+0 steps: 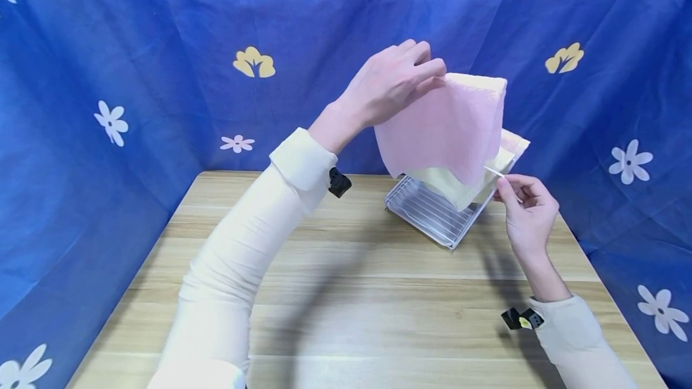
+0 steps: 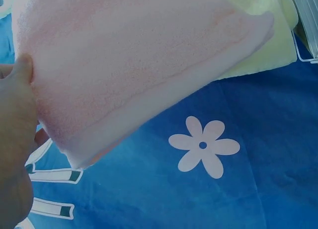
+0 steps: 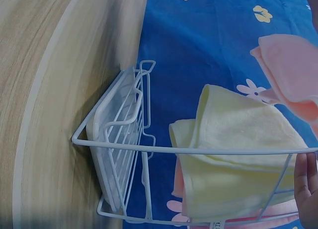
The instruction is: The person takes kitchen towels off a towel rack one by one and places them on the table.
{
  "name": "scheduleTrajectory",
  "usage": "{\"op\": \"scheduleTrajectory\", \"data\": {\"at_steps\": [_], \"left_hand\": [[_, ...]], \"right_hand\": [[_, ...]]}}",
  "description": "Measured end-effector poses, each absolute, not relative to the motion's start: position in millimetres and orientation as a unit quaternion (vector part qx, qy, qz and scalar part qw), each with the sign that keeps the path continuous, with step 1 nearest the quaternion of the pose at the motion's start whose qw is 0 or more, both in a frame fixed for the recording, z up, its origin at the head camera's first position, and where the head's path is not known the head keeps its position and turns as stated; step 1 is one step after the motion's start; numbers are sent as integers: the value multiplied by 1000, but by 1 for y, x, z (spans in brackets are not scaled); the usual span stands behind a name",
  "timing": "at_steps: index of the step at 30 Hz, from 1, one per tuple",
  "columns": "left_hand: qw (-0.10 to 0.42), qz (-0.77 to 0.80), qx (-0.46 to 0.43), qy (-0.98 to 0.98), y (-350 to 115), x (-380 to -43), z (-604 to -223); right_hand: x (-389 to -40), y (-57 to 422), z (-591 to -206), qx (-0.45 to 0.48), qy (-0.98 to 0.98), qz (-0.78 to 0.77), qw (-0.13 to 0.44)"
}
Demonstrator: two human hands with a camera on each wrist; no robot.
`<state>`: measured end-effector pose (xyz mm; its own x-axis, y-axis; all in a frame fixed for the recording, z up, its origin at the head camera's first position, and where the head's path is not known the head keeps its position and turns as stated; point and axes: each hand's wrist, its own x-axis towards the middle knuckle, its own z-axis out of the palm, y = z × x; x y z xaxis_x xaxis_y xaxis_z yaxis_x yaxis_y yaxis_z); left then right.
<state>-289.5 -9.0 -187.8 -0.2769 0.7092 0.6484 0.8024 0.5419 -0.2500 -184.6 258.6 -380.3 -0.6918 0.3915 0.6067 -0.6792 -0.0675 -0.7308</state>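
My left hand (image 1: 397, 83) is raised at the back and pinches a folded pink towel (image 1: 443, 122) by its upper edge. The towel hangs down over a white wire rack (image 1: 413, 221) with a tray (image 3: 102, 159) at its base. Draped on the rack is a pale yellow towel (image 3: 243, 134), partly hidden by the pink one in the head view. More pink cloth (image 3: 293, 207) shows below the yellow. At the rack's right side, my right hand (image 1: 532, 212) pinches its upper wire between thumb and fingers.
The rack stands at the back right of a wooden table (image 1: 346, 317). Close behind the table's far edge hangs a blue curtain (image 1: 178, 77) with flower prints, which also runs along both sides.
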Motion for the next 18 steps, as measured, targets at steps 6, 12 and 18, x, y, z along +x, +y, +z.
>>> {"op": "scheduleTrajectory", "data": {"at_steps": [6,12,18], "left_hand": [[372,-64,-467,-799,-13,-288,-181],[383,-66,-460,-798,-19,-285,-176],[391,-77,-451,-799,-29,-281,-169]], "right_hand": [[-184,259,-380,126,-572,721,370],[-184,259,-380,127,-571,722,371],[-184,259,-381,126,-576,716,374]]}}
